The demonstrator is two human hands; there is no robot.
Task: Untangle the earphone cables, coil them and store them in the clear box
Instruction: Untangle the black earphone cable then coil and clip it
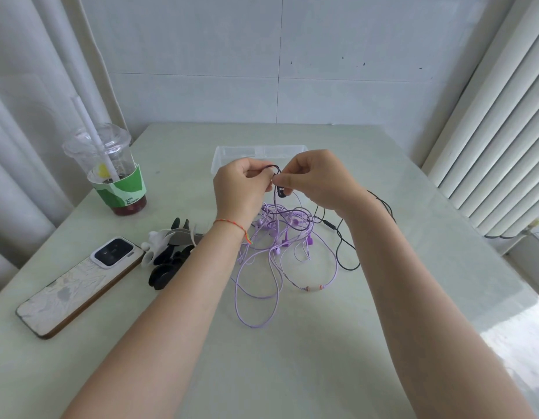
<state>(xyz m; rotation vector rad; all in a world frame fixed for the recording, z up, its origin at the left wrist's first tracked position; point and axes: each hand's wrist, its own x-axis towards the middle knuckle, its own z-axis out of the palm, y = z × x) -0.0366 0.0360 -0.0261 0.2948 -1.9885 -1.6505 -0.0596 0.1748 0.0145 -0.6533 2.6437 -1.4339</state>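
The job looks barely begun. Both hands are raised above the middle of the tabletop point(383, 297), close together, working at one knot: the left hand point(242, 189) has its fingers curled round a loop of dark cable point(277, 179), and the right hand point(318, 179) pinches the same loop just beside it, fingertips nearly touching the left's. From that pinch the dark cable drops into the heap below.

The heap is the tangle of purple earphone cables point(277, 246), lying on the tabletop just below the hands, toward six o'clock from them, with loops trailing further toward six. A black earphone cable point(340, 237) runs out of it toward three o'clock and passes behind the right wrist. I would judge that nothing is separated yet and nothing is coiled; all of the untangling, coiling and storing is left.

The clear box point(222, 158) sits at twelve o'clock from the hands, partly hidden behind them. What shows of it holds no cable, though I cannot see its whole floor.

At ten o'clock stands a lidded plastic cup point(110, 164) with a straw, a little dark red drink at its bottom. At eight o'clock lie a phone point(77, 285), face down, and black and white clips point(168, 252) beside it.
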